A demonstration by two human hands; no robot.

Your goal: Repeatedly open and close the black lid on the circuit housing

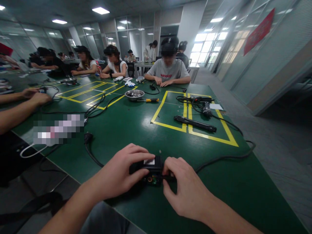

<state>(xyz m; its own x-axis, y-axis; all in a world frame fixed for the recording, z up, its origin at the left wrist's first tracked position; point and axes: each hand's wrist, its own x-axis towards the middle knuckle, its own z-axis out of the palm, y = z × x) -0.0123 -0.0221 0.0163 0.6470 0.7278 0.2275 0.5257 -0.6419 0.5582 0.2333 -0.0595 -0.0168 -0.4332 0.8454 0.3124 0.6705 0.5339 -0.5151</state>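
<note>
Head view: one black box (158, 164), circuit parts (153, 179) showing at its near side, on the green tabletop (126, 130); left hand (125, 170), grip closed around the box; right hand (181, 183), grip pinching a dark piece (170, 178) at its right end.

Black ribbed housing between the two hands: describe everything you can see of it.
The black ribbed housing looks like plastic, with a white label on top, too blurred to read. Green circuitry and a coppery round part are exposed along its near side. It appears to rest on the green tabletop. The left hand grips its left side; the right hand pinches a dark part at its right end.
</note>
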